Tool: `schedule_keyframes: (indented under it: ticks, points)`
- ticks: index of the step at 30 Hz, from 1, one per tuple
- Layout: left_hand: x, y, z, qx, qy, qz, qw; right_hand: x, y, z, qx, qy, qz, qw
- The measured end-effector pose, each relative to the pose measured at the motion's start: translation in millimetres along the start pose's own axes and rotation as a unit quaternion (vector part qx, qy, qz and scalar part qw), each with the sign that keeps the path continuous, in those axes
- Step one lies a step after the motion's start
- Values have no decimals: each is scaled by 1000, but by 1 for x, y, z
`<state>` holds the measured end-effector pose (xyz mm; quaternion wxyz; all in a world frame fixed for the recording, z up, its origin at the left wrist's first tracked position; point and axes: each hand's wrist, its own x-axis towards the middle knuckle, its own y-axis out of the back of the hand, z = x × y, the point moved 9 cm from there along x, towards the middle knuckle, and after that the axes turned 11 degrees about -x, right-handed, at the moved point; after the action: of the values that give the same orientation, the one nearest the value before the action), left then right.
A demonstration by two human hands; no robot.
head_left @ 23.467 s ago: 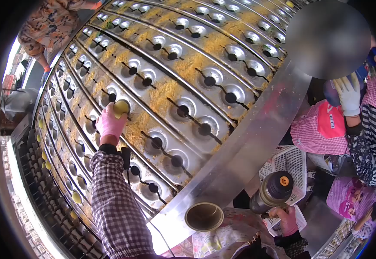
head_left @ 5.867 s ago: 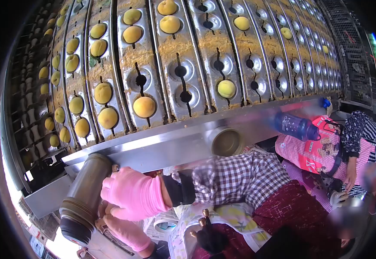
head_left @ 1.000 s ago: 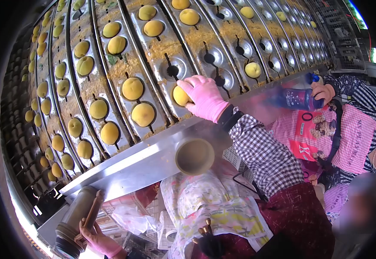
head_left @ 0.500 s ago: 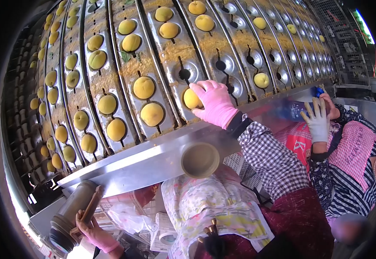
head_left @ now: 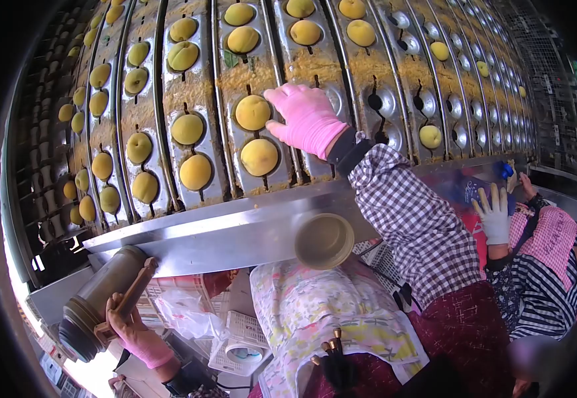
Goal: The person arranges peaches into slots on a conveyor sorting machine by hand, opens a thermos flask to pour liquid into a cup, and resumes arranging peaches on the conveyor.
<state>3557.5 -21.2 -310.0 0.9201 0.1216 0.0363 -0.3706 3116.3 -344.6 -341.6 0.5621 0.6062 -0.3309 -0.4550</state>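
Observation:
My right hand [head_left: 308, 123], in a pink glove, is over the metal cup plates [head_left: 335, 69]. Its thumb and forefinger are spread apart at the right edge of a yellow peach [head_left: 253, 113], which sits in its cup. Just below is another peach [head_left: 259, 157]. The cups beneath my palm are hidden. At the lower left, my left hand [head_left: 129, 331], in a pink fingerless glove, is closed around a brown handle [head_left: 132, 292] beside a thick grey pipe [head_left: 106, 285].
Rows of peaches fill cups to the left. A metal ledge [head_left: 229, 232] runs along the machine's front, with a round, cup-like opening [head_left: 325, 240] below. At the right, a co-worker's white-gloved hand [head_left: 494, 212] is raised near a blue bag [head_left: 467, 191]. White crates [head_left: 242, 331] stand underneath.
My right hand has left the peach it was on and moved up and left relative to the plates, beside the neighbouring column. The view has shifted. My left hand keeps the handle.

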Motion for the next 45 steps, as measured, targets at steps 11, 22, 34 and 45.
schedule_keyframes:
  ticks: [11, 22, 34, 45]
  points:
    - [38, 40, -25, -74, 39, 42, 996, 40, -2, -17, 6, -48, -117, 992]
    - [97, 89, -41, -66, 36, 57, 995, 26, -27, -38, -47, -35, 82, 995]
    - [108, 94, -37, 83, -12, 3, 996, 20, 11, -43, -89, -108, 15, 990]
    - [113, 100, -38, -2, -10, 12, 1000, -45, -30, -56, 170, -132, 17, 976]
